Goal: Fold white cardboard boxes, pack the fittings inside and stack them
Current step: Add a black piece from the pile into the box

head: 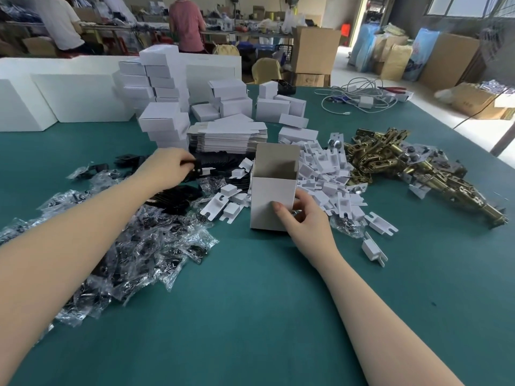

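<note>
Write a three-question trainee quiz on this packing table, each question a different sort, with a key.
1. True or false: the open white box stands upright with its top flaps open.
2. Which hand steadies that box? A) left hand B) right hand C) neither
3. Fill in: the left hand pinches a small ____ part over the pile of black fittings.

Key
1. True.
2. B: its thumb lies on the front face, its fingers wrap the right side.
3. Black. The brass-coloured hardware lies far right, untouched, and the flat box blanks are stacked behind.

bright daylight, upper right | soft shadows | wide-angle edge distortion
</note>
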Action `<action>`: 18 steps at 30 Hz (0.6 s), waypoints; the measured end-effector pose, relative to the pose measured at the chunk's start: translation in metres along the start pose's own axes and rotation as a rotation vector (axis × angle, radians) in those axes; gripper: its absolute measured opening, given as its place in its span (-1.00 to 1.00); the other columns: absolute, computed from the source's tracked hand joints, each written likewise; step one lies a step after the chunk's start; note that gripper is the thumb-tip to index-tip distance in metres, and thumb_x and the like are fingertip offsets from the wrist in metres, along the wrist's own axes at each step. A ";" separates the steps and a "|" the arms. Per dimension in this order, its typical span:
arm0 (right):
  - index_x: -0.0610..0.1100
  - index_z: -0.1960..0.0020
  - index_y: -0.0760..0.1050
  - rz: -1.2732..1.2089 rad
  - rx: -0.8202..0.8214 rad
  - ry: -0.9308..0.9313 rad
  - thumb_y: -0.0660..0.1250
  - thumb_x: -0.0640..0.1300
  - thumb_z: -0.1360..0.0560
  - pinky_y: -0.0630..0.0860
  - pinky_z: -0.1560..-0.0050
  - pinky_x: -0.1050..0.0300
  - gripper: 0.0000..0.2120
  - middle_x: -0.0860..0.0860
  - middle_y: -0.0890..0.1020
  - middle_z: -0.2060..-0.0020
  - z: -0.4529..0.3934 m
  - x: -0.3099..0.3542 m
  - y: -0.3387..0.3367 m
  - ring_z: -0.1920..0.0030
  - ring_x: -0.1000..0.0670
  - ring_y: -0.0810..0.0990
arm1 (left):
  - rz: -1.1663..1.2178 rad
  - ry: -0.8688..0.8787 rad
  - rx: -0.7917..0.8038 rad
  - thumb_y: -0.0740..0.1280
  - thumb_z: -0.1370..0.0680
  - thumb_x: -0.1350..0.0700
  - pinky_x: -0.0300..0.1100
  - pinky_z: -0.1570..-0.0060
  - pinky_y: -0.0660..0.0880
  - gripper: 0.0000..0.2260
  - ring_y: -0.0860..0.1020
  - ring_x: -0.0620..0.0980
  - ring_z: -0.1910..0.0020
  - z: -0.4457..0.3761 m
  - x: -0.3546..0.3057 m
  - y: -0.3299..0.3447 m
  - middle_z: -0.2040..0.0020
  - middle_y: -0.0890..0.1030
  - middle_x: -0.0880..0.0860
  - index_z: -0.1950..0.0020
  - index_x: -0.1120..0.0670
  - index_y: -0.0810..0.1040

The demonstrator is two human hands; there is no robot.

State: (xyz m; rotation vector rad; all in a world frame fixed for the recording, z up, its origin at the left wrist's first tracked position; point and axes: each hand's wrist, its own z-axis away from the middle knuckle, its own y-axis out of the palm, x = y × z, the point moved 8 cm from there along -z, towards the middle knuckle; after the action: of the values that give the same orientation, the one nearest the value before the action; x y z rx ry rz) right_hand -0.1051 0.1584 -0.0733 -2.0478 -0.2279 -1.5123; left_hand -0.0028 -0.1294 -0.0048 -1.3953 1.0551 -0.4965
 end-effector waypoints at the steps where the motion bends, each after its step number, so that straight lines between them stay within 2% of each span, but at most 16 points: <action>1: 0.09 -0.30 0.48 0.000 -0.002 -0.002 0.38 0.16 -0.49 0.39 0.20 0.34 -0.59 0.07 0.59 0.08 0.000 0.000 0.000 0.27 0.19 0.47 | 0.228 -0.089 -0.009 0.24 -0.65 0.12 -0.11 0.11 0.55 -0.81 0.62 0.05 0.08 -0.001 0.005 -0.004 -0.06 0.65 0.08 -0.21 0.07 0.58; 4: 0.08 -0.29 0.48 0.002 -0.004 -0.002 0.38 0.16 -0.49 0.37 0.27 0.44 -0.59 0.08 0.59 0.09 -0.001 0.000 -0.001 0.30 0.23 0.46 | 0.935 -0.368 0.133 0.23 -0.66 0.12 -0.23 0.36 0.60 -0.90 0.70 0.00 0.20 0.007 0.006 0.008 0.10 0.65 0.05 -0.11 0.10 0.51; 7: 0.07 -0.30 0.48 -0.001 -0.004 -0.001 0.38 0.16 -0.49 0.37 0.26 0.43 -0.58 0.08 0.59 0.08 -0.001 0.000 0.000 0.30 0.23 0.46 | 1.229 -0.450 0.252 0.23 -0.66 0.08 -0.26 0.40 0.59 -0.88 0.71 0.00 0.20 0.015 0.000 0.016 0.13 0.71 0.08 -0.10 0.10 0.48; 11: 0.07 -0.28 0.49 0.001 -0.003 -0.010 0.38 0.15 -0.50 0.37 0.27 0.44 -0.61 0.06 0.59 0.10 0.000 0.001 0.000 0.31 0.24 0.46 | 1.402 -0.496 0.344 0.23 -0.65 0.01 -0.26 0.39 0.60 -0.82 0.71 0.02 0.09 0.021 -0.006 0.025 -0.01 0.71 0.16 -0.11 0.10 0.46; 15: 0.08 -0.25 0.50 0.011 -0.001 -0.016 0.38 0.15 -0.50 0.38 0.29 0.42 -0.65 0.08 0.59 0.11 0.000 0.001 -0.001 0.32 0.22 0.45 | 1.455 -0.475 0.385 0.21 -0.66 0.00 -0.29 0.44 0.56 -0.78 0.70 -0.04 0.18 0.023 -0.012 0.027 -0.02 0.71 0.14 -0.16 0.13 0.45; 18: 0.09 -0.25 0.50 0.001 -0.001 -0.011 0.38 0.16 -0.50 0.39 0.28 0.43 -0.64 0.08 0.60 0.09 0.000 0.001 0.000 0.32 0.24 0.45 | 1.424 -0.412 0.445 0.16 -0.67 -0.02 -0.27 0.34 0.60 -0.70 0.68 -0.03 0.15 0.026 -0.018 0.025 -0.01 0.70 0.12 -0.29 0.14 0.45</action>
State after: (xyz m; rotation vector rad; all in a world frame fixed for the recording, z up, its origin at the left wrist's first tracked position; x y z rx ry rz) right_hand -0.1053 0.1584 -0.0727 -2.0569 -0.2297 -1.5016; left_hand 0.0028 -0.0959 -0.0264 -0.1191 1.2058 0.5639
